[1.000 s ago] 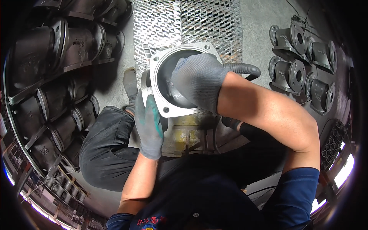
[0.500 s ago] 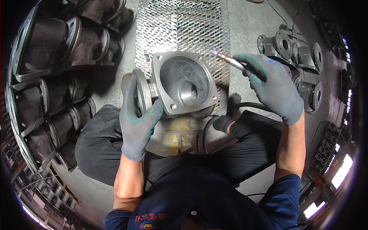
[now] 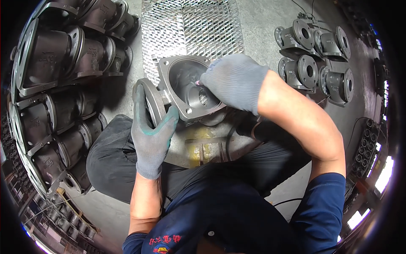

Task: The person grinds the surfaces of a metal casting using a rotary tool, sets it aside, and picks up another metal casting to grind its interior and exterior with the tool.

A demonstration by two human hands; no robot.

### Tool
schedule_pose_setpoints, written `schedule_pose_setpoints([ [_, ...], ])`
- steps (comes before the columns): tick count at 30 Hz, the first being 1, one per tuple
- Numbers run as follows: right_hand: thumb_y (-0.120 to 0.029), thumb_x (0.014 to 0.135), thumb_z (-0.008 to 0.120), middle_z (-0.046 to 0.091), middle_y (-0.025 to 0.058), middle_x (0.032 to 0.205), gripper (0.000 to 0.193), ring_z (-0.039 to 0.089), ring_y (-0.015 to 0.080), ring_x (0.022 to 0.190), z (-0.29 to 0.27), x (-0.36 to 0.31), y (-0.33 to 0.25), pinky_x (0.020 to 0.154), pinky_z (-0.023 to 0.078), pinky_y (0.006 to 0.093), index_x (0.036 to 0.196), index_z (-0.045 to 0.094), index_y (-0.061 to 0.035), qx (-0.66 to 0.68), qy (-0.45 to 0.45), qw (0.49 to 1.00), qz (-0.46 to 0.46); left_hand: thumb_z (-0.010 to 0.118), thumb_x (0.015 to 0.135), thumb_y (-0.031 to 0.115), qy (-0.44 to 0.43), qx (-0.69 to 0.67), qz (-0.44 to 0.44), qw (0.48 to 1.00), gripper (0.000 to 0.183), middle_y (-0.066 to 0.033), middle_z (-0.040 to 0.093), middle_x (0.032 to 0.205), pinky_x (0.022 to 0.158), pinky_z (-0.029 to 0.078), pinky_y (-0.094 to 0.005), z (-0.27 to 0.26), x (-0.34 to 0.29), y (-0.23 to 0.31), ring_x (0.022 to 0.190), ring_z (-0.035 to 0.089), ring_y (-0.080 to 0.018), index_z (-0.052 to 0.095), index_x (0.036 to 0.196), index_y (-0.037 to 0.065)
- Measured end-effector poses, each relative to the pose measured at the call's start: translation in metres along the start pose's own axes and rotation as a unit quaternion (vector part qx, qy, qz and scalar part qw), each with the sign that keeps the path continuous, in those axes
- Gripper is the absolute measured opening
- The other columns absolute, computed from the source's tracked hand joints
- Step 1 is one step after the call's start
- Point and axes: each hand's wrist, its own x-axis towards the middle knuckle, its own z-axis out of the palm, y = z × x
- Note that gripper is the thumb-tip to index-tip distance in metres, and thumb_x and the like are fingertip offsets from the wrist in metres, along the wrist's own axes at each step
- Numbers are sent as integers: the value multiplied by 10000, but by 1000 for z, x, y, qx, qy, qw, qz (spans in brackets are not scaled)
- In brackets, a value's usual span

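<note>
1. Since half a second ago, our right hand (image 3: 237, 80) has swung left, from beside the metal casting (image 3: 179, 78) to over its right rim.
2. That hand is curled around a slim tool (image 3: 197, 83); only its pink tip shows, inside the opening, and we cannot tell whether it touches the wall.
3. Our left hand (image 3: 154, 131) clasps the round side flange (image 3: 155, 101), thumb on its right, so it is surely in contact.
4. Seen from our right hand, the casting lies left; from our left hand, far and right. Its body runs rightward from that flange, opening upward, right end partly hidden.
</note>
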Motion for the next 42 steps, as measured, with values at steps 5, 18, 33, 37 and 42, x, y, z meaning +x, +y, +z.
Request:
schedule_pose_setpoints([
  [5, -172, 975, 700, 814, 199, 966, 199, 817, 356, 906, -17, 32, -16, 780, 652, 453, 975, 841, -32, -30, -55, 998, -17, 851, 843, 100, 7, -19, -9, 1000, 1010, -303, 507, 1652, 1266, 414, -402, 7, -5, 8, 1507, 541, -285, 324, 1665, -159],
  [18, -188, 918, 748, 821, 203, 944, 200, 815, 375, 888, -7, 54, -22, 763, 648, 456, 964, 855, -25, -16, -83, 996, -21, 880, 871, 101, 24, 0, 2, 1000, 981, -297, 519, 1635, 1240, 442, -386, 11, -6, 11, 1479, 553, -276, 340, 1639, -186],
  [33, -110, 947, 695, 808, 223, 977, 176, 810, 391, 937, -5, -9, -6, 840, 658, 456, 993, 828, -4, 51, -17, 995, 79, 866, 863, 12, -1, 36, 1, 999, 376, -374, 431, 1664, 1213, 499, -466, 12, -13, 4, 1468, 578, -476, 822, 1235, 42],
  [37, -171, 1038, 610, 789, 208, 967, 228, 797, 384, 953, -9, -1, -13, 828, 632, 491, 1062, 788, -31, 87, -30, 995, 46, 881, 864, 24, 31, -90, -14, 995, 444, -402, 431, 1652, 1211, 500, -455, 15, -16, 4, 1455, 592, -469, 794, 1299, 43],
  [42, -189, 1059, 606, 772, 218, 899, 267, 784, 386, 857, 15, 4, -11, 738, 624, 477, 968, 800, -29, 74, 32, 997, -8, 857, 884, 11, 8, -27, -33, 999, 391, -400, 449, 1632, 1208, 507, -470, 15, -17, 5, 1436, 606, -461, 809, 1270, 52],
])
